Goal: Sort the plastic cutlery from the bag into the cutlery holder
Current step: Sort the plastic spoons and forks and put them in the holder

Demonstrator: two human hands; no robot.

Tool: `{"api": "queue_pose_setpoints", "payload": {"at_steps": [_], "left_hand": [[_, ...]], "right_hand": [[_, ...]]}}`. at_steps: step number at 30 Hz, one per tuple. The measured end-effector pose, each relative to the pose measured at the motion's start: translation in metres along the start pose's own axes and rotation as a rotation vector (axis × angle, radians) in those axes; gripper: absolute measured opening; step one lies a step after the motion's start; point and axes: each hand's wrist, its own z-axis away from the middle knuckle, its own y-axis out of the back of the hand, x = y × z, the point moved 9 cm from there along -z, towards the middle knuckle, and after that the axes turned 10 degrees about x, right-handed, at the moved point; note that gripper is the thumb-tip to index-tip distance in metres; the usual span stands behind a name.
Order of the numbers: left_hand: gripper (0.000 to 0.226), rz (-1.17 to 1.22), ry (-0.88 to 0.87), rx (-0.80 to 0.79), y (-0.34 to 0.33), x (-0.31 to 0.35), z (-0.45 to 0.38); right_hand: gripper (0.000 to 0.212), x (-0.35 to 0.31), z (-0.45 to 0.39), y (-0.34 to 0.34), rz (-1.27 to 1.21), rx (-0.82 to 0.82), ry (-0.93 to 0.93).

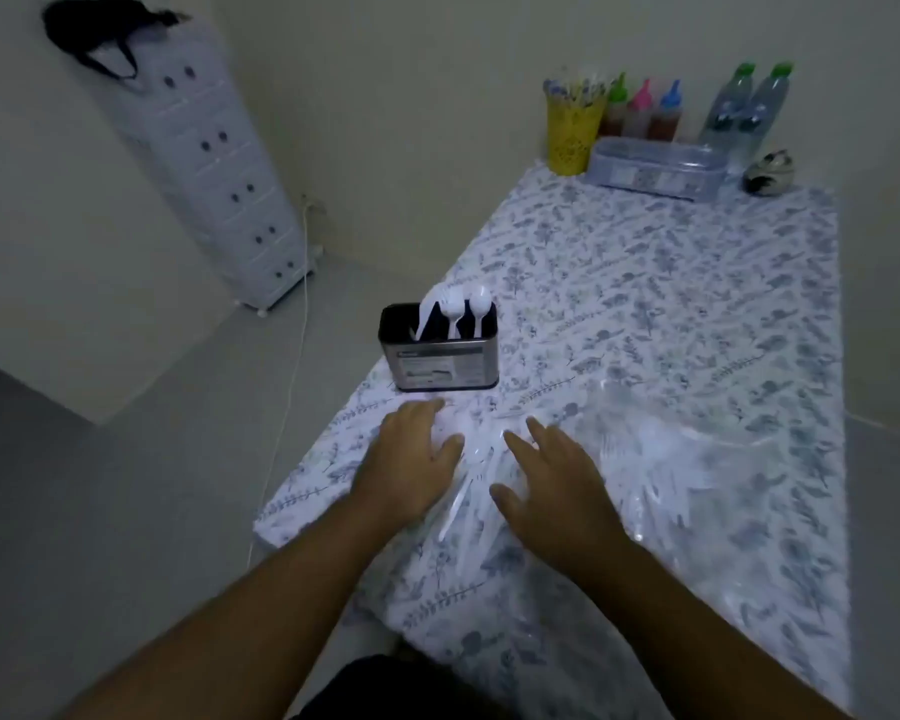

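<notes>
Both hands are down on the desk (697, 283) now, over its leaf-print cloth. The left hand (411, 459) lies palm down just in front of the cutlery holder (440, 363), its fingers (450, 444) close together and curled onto a pale heap of plastic at the neck of the bag (671, 459); whether they pinch anything, I cannot tell. The right hand (557, 491) rests on the clear bag itself, fingers (533, 431) spread apart and flat, thumb out to the side, gripping nothing. Between the two hands, white plastic cutlery (471, 475) shows dimly through the film, blurred, pieces hard to tell apart. More of it lies further right inside the bag, which sprawls flat across the near half of the desk.

The holder stands upright near the desk's left edge, a dark metal box with a label on its front. In it: a knife (430, 317) leaning left, a fork (453, 309) and a spoon (479, 304), all white, heads up.

At the far end, well apart, stand a yellow cup (572, 127), three sauce bottles (642, 111), two water bottles (749, 106) and a clear tray (655, 166).
</notes>
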Motion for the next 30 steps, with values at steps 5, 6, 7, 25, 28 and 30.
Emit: {"api": "queue_pose_setpoints", "payload": {"at_steps": [5, 6, 7, 25, 28, 30], "left_hand": [[0.051, -0.090, 0.142, -0.249, -0.052, -0.053, 0.046], [0.052, -0.085, 0.156, -0.250, -0.058, -0.060, 0.046], [0.052, -0.069, 0.183, -0.250, -0.062, -0.066, 0.043], [0.029, 0.280, 0.319, -0.378, -0.085, -0.135, -0.012], [0.015, 0.385, 0.390, -0.427, -0.088, -0.142, -0.009], [0.011, 0.472, 0.450, -0.475, -0.091, -0.142, -0.004]], "right_hand": [[0.074, -0.004, 0.036, -0.079, -0.060, -0.247, -0.078], [0.073, -0.009, 0.039, -0.088, -0.065, -0.264, -0.071], [0.073, -0.011, 0.039, -0.094, -0.061, -0.264, -0.064], [0.042, -0.007, 0.007, -0.096, -0.084, 0.059, -0.470], [0.034, -0.019, 0.001, -0.099, -0.266, 0.083, -0.613], [0.034, -0.021, -0.002, -0.110, -0.397, 0.039, -0.776]]}}
